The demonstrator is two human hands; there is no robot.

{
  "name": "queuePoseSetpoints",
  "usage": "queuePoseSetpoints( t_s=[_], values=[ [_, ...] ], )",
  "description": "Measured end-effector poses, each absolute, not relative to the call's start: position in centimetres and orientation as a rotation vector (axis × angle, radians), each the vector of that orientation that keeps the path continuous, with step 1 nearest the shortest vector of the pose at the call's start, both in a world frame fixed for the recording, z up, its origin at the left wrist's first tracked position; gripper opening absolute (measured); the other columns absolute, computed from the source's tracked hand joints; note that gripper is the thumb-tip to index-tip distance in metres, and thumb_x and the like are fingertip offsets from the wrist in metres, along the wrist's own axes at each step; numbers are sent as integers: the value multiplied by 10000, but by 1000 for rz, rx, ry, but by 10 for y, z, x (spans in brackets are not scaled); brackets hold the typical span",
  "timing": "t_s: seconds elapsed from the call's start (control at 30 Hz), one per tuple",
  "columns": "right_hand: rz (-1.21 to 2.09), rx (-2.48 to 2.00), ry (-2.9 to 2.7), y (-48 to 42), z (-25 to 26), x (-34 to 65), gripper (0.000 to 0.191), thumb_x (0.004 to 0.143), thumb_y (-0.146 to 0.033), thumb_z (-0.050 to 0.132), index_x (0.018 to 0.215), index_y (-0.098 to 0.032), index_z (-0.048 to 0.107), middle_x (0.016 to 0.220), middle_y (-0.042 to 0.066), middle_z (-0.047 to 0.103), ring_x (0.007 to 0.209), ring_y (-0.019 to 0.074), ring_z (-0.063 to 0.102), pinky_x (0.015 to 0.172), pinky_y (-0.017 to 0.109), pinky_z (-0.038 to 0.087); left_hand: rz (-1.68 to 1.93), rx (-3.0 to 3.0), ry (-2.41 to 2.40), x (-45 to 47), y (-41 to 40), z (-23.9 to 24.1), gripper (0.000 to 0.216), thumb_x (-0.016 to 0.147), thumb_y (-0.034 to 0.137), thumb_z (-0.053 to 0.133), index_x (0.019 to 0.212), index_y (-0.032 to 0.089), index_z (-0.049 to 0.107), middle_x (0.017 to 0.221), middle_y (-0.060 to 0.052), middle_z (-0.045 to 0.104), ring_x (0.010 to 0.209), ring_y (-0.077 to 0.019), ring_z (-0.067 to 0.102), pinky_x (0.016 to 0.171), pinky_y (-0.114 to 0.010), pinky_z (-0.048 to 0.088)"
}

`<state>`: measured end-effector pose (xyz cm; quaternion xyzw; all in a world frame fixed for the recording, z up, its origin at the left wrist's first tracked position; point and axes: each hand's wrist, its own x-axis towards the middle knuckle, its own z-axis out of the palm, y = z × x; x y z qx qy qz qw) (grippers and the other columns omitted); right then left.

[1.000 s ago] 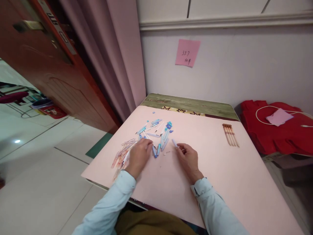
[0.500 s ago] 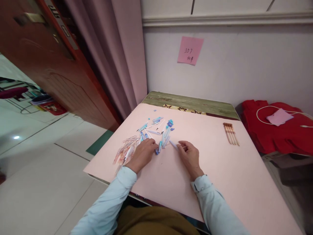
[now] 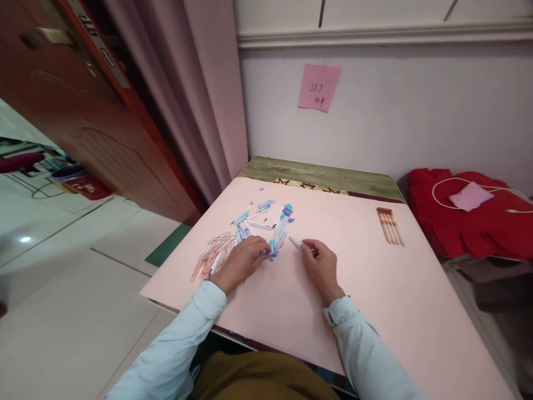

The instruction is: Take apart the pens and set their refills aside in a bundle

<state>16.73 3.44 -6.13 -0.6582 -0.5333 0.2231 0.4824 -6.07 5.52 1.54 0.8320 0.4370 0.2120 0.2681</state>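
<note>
Nearest, the person's pale blue sleeves (image 3: 175, 339) reach in from both sides over the near edge of the pink tabletop (image 3: 375, 311). The right hand (image 3: 320, 264) is right of centre, its grip pinching a slim lilac barrel (image 3: 295, 243) between thumb and fingers, the free end pointing far and left. The left hand (image 3: 245, 258) is low over the tabletop, left of centre, and has moved right over the past second, so that its fingertips now meet the nearest blue pieces (image 3: 272, 256). Whether that grip pinches one or only touches it, I cannot tell, as the fingers hide the contact. The right hand's hold looks unchanged. To judge by this, the work has turned to the blue pieces, while the lilac barrel is kept at hand.

Just left of the left hand lies a loose heap of clear and orange-tinted parts (image 3: 210, 258). A little farther, between the hands, blue and lilac barrels (image 3: 282, 225) lie beside white, dark-tipped sticks (image 3: 260, 225), with a small cluster of blue caps (image 3: 287, 210) at their far end. Well apart, far right, four beige pens (image 3: 390, 228) lie side by side, brown ends away from the person.
</note>
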Motion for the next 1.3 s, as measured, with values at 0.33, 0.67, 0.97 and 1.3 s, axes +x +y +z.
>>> queuePoseSetpoints(
  t_s=[0.33, 0.67, 0.97, 1.3],
  values=[
    [563, -1244, -1340, 11, -40, 150, 180, 889, -315, 610, 941, -179, 716, 762, 23, 691, 593, 118, 580, 572, 236, 481, 953, 616, 875, 5, 29, -6, 282, 657, 274, 833, 867, 139, 701, 791, -18, 658, 679, -93, 583, 633, -214, 449],
    [819, -1165, -1270, 12, -50, 142, 157, 879, -282, 630, 992, -191, 691, 911, 48, 725, 760, 157, 688, 686, 274, 571, 1270, 831, 1019, 17, 22, -15, 218, 668, 224, 803, 848, 159, 699, 833, -24, 702, 789, -136, 640, 767, -262, 507],
    [696, -1226, -1309, 14, -49, 145, 152, 875, -301, 644, 961, -188, 699, 884, 50, 710, 761, 162, 675, 696, 283, 560, 1335, 590, 970, 28, 26, -24, 269, 721, 337, 782, 876, 157, 656, 808, -14, 685, 711, -131, 659, 720, -283, 538],
    [310, -1466, -1063, 2, -25, 181, 299, 848, -422, 667, 1006, -171, 703, 910, 60, 701, 721, 157, 636, 670, 286, 527, 975, 133, 433, 86, 48, -33, 103, 787, 189, 721, 838, 115, 671, 858, -68, 711, 813, -145, 676, 835, -276, 509]
  ],
)
